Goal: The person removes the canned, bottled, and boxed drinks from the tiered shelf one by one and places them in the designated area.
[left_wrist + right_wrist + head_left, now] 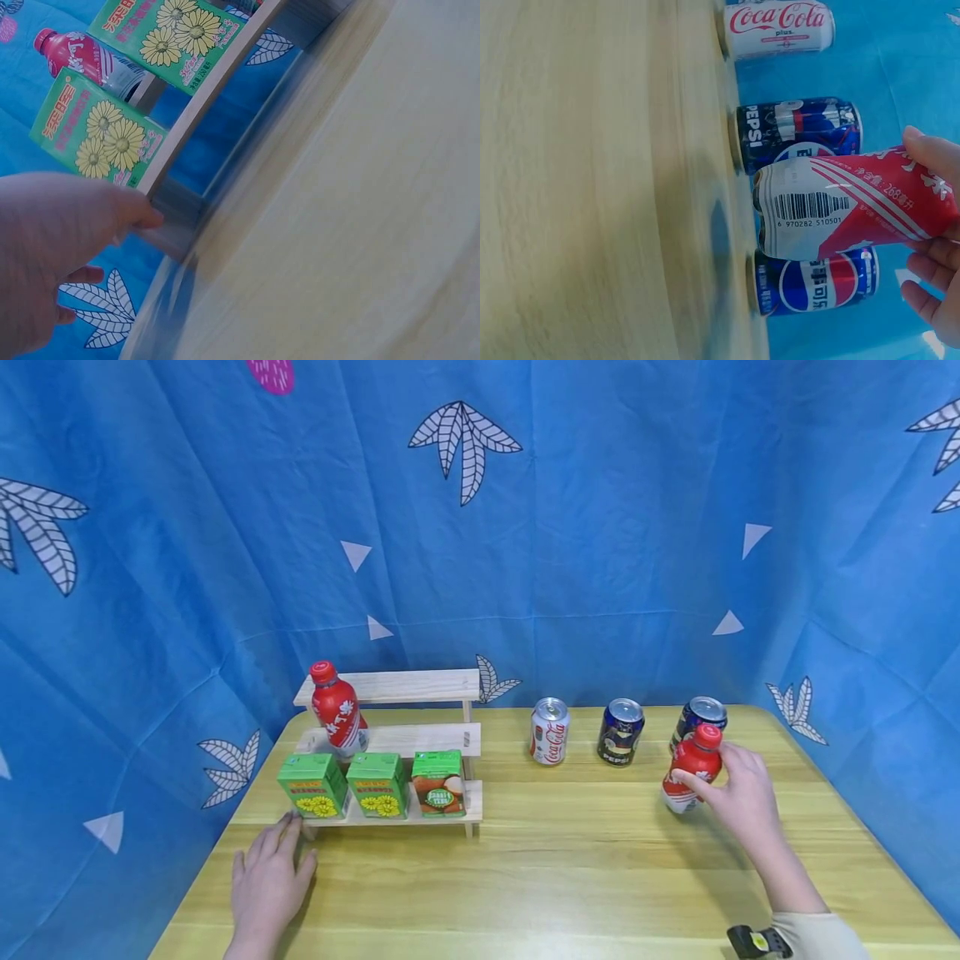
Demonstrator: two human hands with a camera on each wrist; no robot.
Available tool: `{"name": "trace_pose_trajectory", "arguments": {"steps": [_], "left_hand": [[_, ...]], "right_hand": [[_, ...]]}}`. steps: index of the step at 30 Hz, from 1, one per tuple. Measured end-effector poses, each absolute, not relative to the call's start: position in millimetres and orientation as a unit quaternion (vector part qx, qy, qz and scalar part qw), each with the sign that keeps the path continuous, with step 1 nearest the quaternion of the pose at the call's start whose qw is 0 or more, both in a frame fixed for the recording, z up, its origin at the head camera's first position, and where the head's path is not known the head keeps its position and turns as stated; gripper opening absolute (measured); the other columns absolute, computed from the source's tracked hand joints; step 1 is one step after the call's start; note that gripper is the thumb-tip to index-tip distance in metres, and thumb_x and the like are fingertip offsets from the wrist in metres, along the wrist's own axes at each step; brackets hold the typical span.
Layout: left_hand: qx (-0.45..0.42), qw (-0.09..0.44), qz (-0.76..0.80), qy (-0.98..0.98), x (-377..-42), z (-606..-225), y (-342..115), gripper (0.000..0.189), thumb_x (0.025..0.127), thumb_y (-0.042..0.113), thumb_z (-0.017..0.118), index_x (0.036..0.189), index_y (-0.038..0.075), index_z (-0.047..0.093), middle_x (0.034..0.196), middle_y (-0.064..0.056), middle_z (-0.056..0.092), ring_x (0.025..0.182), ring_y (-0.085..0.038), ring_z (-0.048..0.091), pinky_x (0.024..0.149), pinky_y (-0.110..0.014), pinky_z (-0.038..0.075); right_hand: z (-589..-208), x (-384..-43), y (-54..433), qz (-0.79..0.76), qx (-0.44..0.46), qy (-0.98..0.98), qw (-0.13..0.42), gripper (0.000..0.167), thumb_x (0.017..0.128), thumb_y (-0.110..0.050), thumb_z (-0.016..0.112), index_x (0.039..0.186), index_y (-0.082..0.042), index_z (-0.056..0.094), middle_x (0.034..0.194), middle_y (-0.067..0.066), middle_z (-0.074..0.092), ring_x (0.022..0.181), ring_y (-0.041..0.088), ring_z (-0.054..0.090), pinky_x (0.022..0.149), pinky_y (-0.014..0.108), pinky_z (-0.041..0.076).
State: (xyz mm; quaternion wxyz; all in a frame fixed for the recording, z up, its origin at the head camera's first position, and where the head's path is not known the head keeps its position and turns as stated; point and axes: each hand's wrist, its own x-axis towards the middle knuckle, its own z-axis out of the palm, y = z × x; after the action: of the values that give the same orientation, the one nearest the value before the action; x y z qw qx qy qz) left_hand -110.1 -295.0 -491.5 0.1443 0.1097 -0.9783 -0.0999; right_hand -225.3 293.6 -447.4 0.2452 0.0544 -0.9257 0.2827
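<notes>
My right hand grips a red and white drink bottle by its upper part. In the right wrist view the bottle appears held off the tabletop, in front of the Pepsi cans. My left hand lies at the front left corner of a small tiered wooden shelf, its fingertips by the lowest tier. Three green drink cartons stand on that tier: two with yellow flowers, the left carton and the middle carton, and a lychee carton. A second red bottle stands behind them on the middle tier.
Along the back of the wooden table stand a white Coca-Cola can, a dark Pepsi can and another Pepsi can, partly behind the held bottle. A blue patterned curtain hangs behind the table and along both sides.
</notes>
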Motion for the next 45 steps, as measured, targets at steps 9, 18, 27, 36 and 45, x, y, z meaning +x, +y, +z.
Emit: {"name": "trace_pose_trajectory", "arguments": {"steps": [9,18,27,36,45], "left_hand": [[0.111,0.136,-0.099,-0.979,-110,-491,-294,0.061,0.090,0.029,0.063,0.142,0.002,0.045,0.149,-0.020,0.042,0.133,-0.046,0.037,0.108,-0.076,0.018],[0.110,0.136,-0.098,-0.980,-110,-494,-295,0.062,0.090,0.030,0.063,0.143,0.002,0.044,0.150,-0.020,0.040,0.134,-0.046,0.037,0.109,-0.076,0.018],[0.115,0.136,-0.097,-0.979,-112,-495,-295,0.063,0.089,0.030,0.063,0.143,0.002,0.045,0.150,-0.020,0.041,0.134,-0.046,0.037,0.109,-0.076,0.018],[0.117,0.131,-0.101,-0.979,-111,-496,-295,0.063,0.090,0.030,0.063,0.143,0.002,0.044,0.151,-0.021,0.040,0.134,-0.046,0.036,0.109,-0.075,0.017],[0.113,0.128,-0.107,-0.979,-110,-493,-297,0.063,0.090,0.030,0.062,0.144,0.002,0.043,0.152,-0.020,0.039,0.135,-0.046,0.035,0.110,-0.075,0.017]], "right_hand": [[-455,-230,299,0.288,0.045,-0.929,0.228,0.067,0.079,-0.030,0.080,0.123,0.012,0.052,0.121,0.036,0.055,0.111,0.049,0.043,0.089,0.062,0.037],[-460,-237,301,0.290,0.028,-0.934,0.209,0.067,0.082,-0.033,0.078,0.124,0.012,0.052,0.123,0.037,0.054,0.111,0.049,0.042,0.089,0.063,0.039],[-464,-242,300,0.299,0.019,-0.934,0.193,0.070,0.084,-0.032,0.075,0.130,0.014,0.048,0.127,0.037,0.050,0.116,0.049,0.039,0.093,0.065,0.037],[-464,-245,300,0.307,0.006,-0.936,0.172,0.075,0.085,-0.036,0.073,0.133,0.013,0.045,0.131,0.037,0.047,0.119,0.050,0.038,0.095,0.067,0.036],[-462,-244,298,0.331,-0.002,-0.932,0.149,0.077,0.086,-0.039,0.072,0.135,0.012,0.041,0.132,0.036,0.044,0.123,0.052,0.033,0.097,0.069,0.034]]}}
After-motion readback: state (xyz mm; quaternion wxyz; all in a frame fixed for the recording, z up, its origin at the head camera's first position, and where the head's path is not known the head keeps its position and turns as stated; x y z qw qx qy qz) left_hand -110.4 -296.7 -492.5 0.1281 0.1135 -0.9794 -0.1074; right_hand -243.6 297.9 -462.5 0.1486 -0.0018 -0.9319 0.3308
